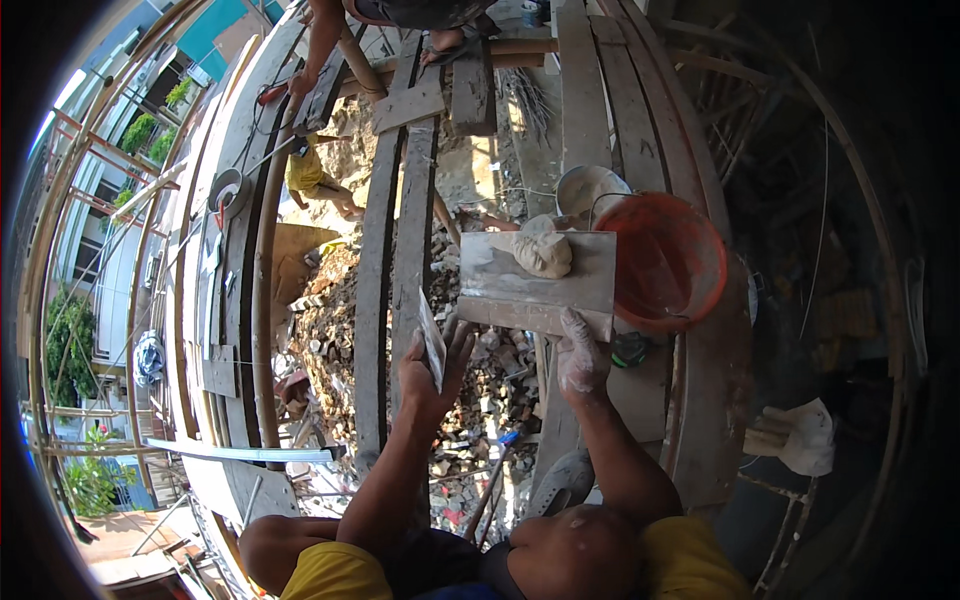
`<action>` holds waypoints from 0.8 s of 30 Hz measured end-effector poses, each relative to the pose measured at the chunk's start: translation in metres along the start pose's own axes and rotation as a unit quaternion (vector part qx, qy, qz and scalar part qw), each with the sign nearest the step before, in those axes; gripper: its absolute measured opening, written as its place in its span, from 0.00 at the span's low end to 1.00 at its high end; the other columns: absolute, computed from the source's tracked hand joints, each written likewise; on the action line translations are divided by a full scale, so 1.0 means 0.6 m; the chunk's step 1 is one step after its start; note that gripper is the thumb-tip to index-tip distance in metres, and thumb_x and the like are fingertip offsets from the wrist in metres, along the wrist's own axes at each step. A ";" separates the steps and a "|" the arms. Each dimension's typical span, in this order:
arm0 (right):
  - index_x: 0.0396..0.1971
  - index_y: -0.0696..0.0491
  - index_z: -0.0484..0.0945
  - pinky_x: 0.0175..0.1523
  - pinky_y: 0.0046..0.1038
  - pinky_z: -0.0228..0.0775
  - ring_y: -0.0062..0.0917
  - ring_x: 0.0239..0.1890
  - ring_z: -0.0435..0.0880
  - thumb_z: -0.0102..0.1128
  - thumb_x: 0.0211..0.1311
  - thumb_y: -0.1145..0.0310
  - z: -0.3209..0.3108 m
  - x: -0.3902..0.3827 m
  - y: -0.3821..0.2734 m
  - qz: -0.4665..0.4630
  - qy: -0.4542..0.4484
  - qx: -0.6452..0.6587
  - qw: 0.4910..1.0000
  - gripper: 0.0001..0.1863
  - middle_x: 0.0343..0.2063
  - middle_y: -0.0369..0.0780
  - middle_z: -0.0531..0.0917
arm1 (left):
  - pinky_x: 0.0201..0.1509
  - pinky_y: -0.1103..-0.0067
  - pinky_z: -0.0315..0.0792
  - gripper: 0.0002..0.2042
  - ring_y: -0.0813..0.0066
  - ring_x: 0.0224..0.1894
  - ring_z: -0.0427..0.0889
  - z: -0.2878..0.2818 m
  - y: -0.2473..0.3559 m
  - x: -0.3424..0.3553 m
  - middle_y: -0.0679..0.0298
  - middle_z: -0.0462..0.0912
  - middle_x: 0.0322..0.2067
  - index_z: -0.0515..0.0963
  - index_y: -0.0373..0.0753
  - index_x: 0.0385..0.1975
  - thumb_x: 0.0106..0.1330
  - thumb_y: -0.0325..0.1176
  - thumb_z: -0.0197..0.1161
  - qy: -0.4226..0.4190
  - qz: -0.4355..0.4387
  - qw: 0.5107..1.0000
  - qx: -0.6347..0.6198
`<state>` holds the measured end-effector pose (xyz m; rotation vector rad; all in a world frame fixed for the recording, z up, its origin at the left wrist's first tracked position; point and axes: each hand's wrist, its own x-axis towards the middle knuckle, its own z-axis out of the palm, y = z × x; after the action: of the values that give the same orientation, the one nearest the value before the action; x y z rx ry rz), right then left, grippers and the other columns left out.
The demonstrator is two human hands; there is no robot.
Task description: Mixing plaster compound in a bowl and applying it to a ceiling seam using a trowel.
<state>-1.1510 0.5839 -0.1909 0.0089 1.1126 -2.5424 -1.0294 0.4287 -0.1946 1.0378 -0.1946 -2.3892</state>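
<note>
I am looking down through scaffold planks (585, 90) of grey, weathered wood, with rubble (480, 390) far below in the gaps between them. On the plank at the right edge of the scaffold stands an orange bucket (672, 262), and just behind it a smaller white bucket (585, 188). In front of the orange bucket I see a flat grey board (535, 285), touching the bucket's rim on its right side. A lump of pale putty (543, 252) sits on the board toward its far edge. My right hand (582, 358), dusted white, is closed on the board's near right corner and holds it up level. My left hand (432, 370) is wrapped round the handle of a thin trowel (432, 340), blade pointing away, just left of the board's near left corner. Another person (400, 20) crouches on the planks at the far end.
</note>
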 end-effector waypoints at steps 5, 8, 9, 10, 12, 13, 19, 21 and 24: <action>0.48 0.56 0.71 0.43 0.28 0.78 0.25 0.41 0.81 0.61 0.57 0.74 -0.015 -0.016 0.031 0.017 -0.024 -0.100 0.995 0.18 0.42 0.39 0.78 | 0.71 0.57 0.50 0.21 0.52 0.67 0.56 0.031 -0.054 -0.018 0.49 0.59 0.63 0.68 0.32 0.52 0.73 0.44 0.38 -0.129 -0.039 0.990 -0.030; 0.45 0.58 0.75 0.45 0.27 0.74 0.26 0.41 0.81 0.60 0.59 0.73 -0.004 -0.038 0.039 0.004 -0.059 -0.190 0.980 0.14 0.40 0.42 0.81 | 0.71 0.59 0.51 0.22 0.56 0.64 0.62 0.040 -0.056 -0.020 0.53 0.66 0.60 0.63 0.36 0.59 0.73 0.44 0.40 -0.105 -0.017 0.994 0.027; 0.41 0.60 0.78 0.44 0.27 0.72 0.27 0.40 0.81 0.59 0.60 0.72 -0.002 -0.045 0.040 -0.018 -0.089 -0.233 0.968 0.11 0.38 0.44 0.82 | 0.71 0.60 0.52 0.22 0.57 0.63 0.64 0.039 -0.055 -0.017 0.54 0.68 0.58 0.63 0.35 0.59 0.73 0.43 0.40 -0.069 -0.009 0.997 0.039; 0.40 0.60 0.79 0.45 0.28 0.71 0.26 0.41 0.81 0.60 0.60 0.72 -0.019 -0.044 0.065 -0.153 -0.110 -0.360 0.914 0.10 0.40 0.44 0.82 | 0.71 0.61 0.52 0.22 0.57 0.63 0.65 0.039 -0.059 -0.007 0.53 0.69 0.58 0.64 0.33 0.57 0.73 0.43 0.40 -0.132 -0.012 0.991 -0.021; 0.42 0.59 0.78 0.47 0.29 0.71 0.26 0.42 0.80 0.60 0.60 0.72 -0.042 -0.046 0.071 -0.115 -0.142 -0.386 0.904 0.12 0.41 0.43 0.81 | 0.70 0.61 0.52 0.22 0.56 0.63 0.65 0.039 -0.053 0.008 0.52 0.68 0.59 0.64 0.32 0.57 0.73 0.42 0.40 -0.113 0.009 0.993 -0.017; 0.45 0.58 0.77 0.49 0.31 0.71 0.26 0.42 0.80 0.60 0.61 0.71 -0.037 -0.049 0.069 -0.076 -0.174 -0.410 0.892 0.13 0.42 0.43 0.80 | 0.70 0.61 0.52 0.22 0.55 0.63 0.65 0.037 -0.045 0.015 0.52 0.67 0.59 0.65 0.30 0.56 0.73 0.42 0.39 -0.092 0.031 0.995 -0.013; 0.53 0.56 0.69 0.56 0.31 0.67 0.25 0.45 0.78 0.63 0.59 0.64 -0.054 -0.065 0.090 0.115 -0.160 -0.083 0.977 0.23 0.39 0.36 0.79 | 0.70 0.57 0.51 0.22 0.54 0.63 0.64 0.043 -0.029 0.022 0.51 0.67 0.60 0.64 0.30 0.57 0.73 0.42 0.39 -0.105 0.043 0.994 -0.007; 0.50 0.56 0.71 0.53 0.29 0.68 0.25 0.43 0.78 0.62 0.59 0.69 -0.078 -0.067 0.101 0.124 -0.147 -0.094 0.977 0.20 0.38 0.37 0.79 | 0.69 0.56 0.51 0.22 0.53 0.62 0.65 0.042 -0.020 0.028 0.51 0.67 0.59 0.64 0.30 0.56 0.73 0.42 0.39 -0.117 0.047 0.992 -0.005; 0.46 0.57 0.72 0.51 0.27 0.69 0.24 0.42 0.78 0.61 0.58 0.72 -0.129 -0.047 0.114 0.119 -0.169 -0.266 0.942 0.16 0.39 0.38 0.79 | 0.66 0.54 0.58 0.21 0.52 0.59 0.68 0.030 0.005 0.046 0.51 0.69 0.57 0.65 0.32 0.57 0.72 0.42 0.42 -0.095 0.081 0.992 -0.020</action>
<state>-1.1127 0.6058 -0.2885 -0.3911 1.5040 -1.8741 -1.0569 0.4105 -0.1987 0.7452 -0.2858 -2.3321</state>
